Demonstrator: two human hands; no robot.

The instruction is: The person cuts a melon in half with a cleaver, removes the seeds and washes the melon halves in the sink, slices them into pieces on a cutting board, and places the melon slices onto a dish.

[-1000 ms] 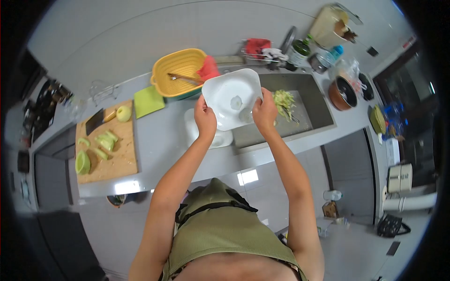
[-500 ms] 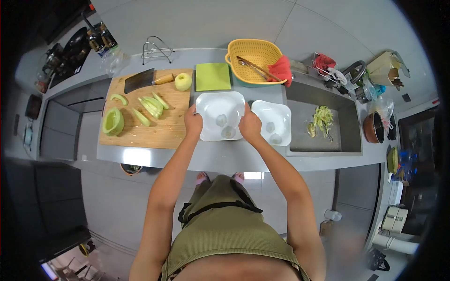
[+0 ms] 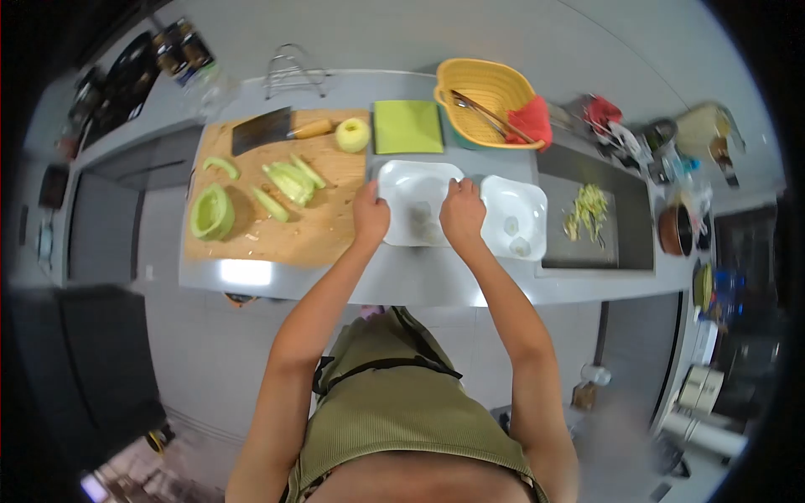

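A white square dish point(image 3: 411, 189) is between my two hands at the counter's front. My left hand point(image 3: 371, 218) is closed on its left rim. My right hand point(image 3: 463, 216) has its fingers curled over the right rim, near the back corner. Blurred shiny spots show on the dish's floor. Whether its base touches the counter, I cannot tell. A second white square dish point(image 3: 526, 205) stands just to the right, its left edge partly behind my right hand. Left of the dishes lies a wooden cutting board point(image 3: 323, 239) with pale green melon-like pieces point(image 3: 289, 184) on it.
A cleaver point(image 3: 264, 130), a peeled round fruit point(image 3: 352, 135) and a hollowed green piece point(image 3: 212, 214) are on the board. Behind the dishes lie a green square mat point(image 3: 407, 126) and a yellow basket point(image 3: 470, 75). Peelings point(image 3: 589, 205) lie in the sink point(image 3: 633, 226).
The view has shifted, so the counter appears further right. My right hand has moved up along the dish's right rim toward its back corner. My left hand keeps its hold.
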